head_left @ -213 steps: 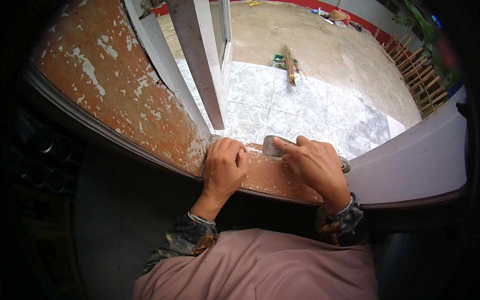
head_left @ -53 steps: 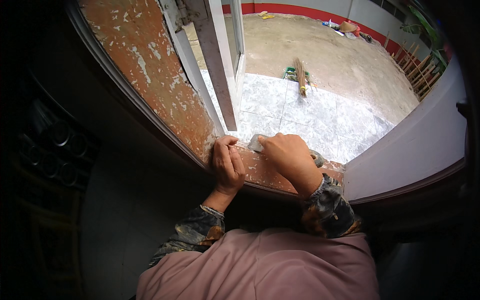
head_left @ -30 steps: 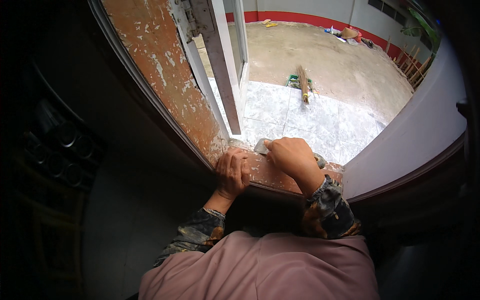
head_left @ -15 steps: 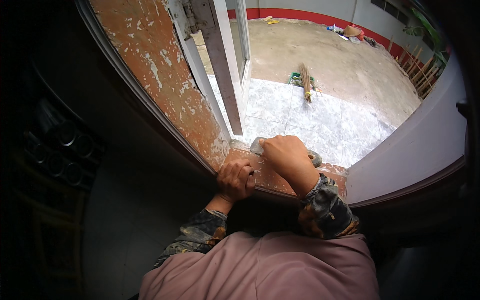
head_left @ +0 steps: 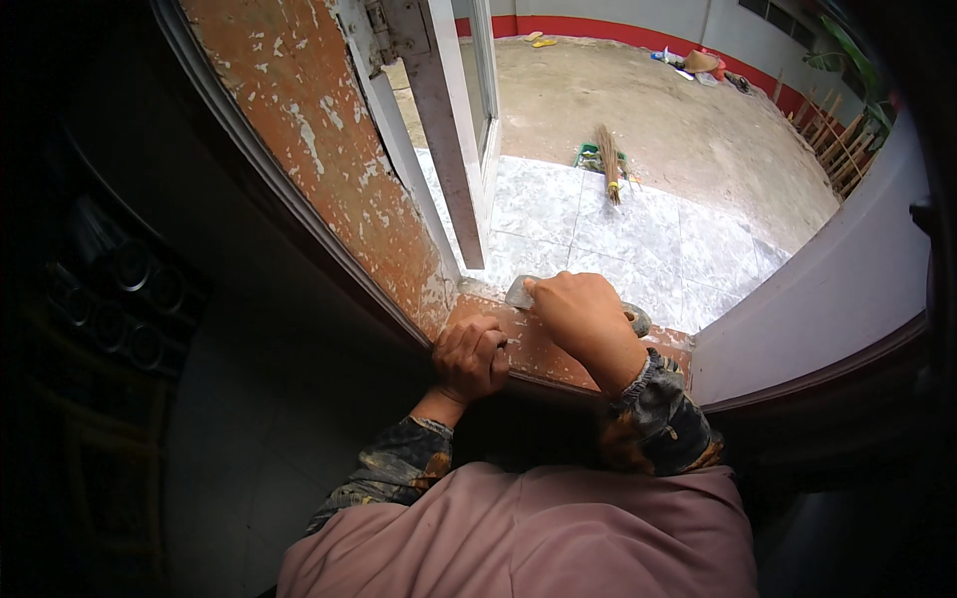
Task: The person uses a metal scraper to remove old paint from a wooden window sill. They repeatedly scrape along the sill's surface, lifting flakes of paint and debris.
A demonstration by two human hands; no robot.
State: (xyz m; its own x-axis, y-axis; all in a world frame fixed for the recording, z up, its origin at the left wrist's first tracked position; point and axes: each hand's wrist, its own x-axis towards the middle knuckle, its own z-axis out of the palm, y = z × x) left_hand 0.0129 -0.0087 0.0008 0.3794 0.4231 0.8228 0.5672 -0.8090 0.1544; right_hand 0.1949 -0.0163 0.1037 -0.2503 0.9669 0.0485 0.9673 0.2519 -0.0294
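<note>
My right hand (head_left: 590, 311) is closed round the handle of a scraper (head_left: 518, 292). Its flat grey blade points left and touches the far edge of the reddish-brown window sill (head_left: 546, 349); the rounded handle end sticks out beyond the hand on the right. Most of the handle is hidden by my fingers. At the sill's left corner, my left hand (head_left: 469, 359) rests with curled fingers, gripping the near edge. Pale flecks and worn paint mark the sill. Beside it rises the frame's orange-brown side (head_left: 309, 140), with patchy white spots where paint has come off.
A white window sash (head_left: 459, 130) stands swung outward on hinges at the left. Outside, a stick broom (head_left: 608, 164) lies across a green dustpan (head_left: 586, 155) on pale tiles. A white panel (head_left: 817, 289) borders the opening on the right. Dark room surrounds the near side.
My right hand and the scraper have shifted slightly to the right along the sill. My left hand keeps its place at the corner.
</note>
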